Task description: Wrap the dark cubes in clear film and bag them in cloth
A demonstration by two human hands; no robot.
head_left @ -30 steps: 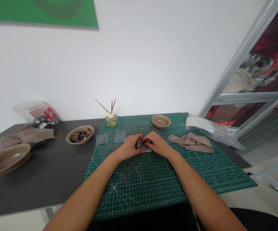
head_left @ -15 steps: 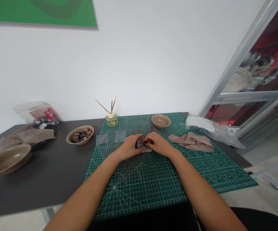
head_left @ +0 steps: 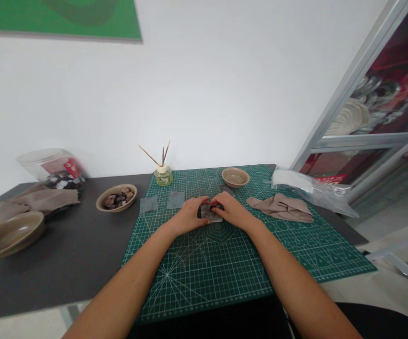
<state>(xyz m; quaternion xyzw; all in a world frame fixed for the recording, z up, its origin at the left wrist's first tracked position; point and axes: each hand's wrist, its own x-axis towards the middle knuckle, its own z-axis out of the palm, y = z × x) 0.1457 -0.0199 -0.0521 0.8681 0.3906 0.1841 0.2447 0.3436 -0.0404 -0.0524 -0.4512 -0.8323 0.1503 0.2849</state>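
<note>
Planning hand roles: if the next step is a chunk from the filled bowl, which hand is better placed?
Left, I'd say: the left hand is nearer the filled bowl; the right hand would likely cross over it. Both are at the grey piece.

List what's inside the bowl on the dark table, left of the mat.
The bowl holds a pile of brown and darker chunks. The upper ones cover any lower ones and the bottom beneath them, so no full count is possible.

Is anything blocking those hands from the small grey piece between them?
Nothing visible is: the fingers of the left hand and right hand are right at the grey piece, above the green mat.
</note>
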